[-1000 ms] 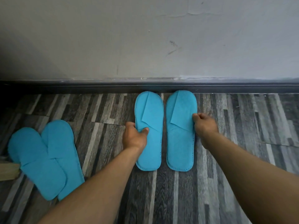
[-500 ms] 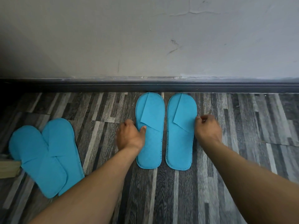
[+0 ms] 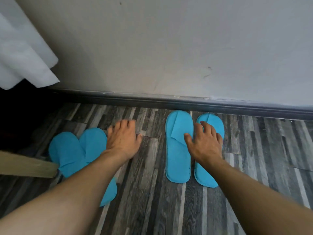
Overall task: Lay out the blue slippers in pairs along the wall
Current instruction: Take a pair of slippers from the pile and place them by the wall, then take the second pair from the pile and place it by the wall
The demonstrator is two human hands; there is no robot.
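Two blue slippers lie side by side with toes at the dark baseboard: the left slipper of the pair and the right slipper. My right hand hovers over them with fingers spread, covering part of the right one and holding nothing. Further left, two more blue slippers lie overlapped and askew. My left hand is open, fingers apart, over the floor just right of that overlapped pair, and my forearm hides their heels.
White cloth hangs at the upper left. A tan wooden piece juts in at the left edge, touching the overlapped slippers. The floor is grey wood-pattern planks beneath a pale wall.
Both hands have let go of the aligned pair. My left hand moved left toward the overlapped slippers, my right hand opened over the pair, and the camera turned left.
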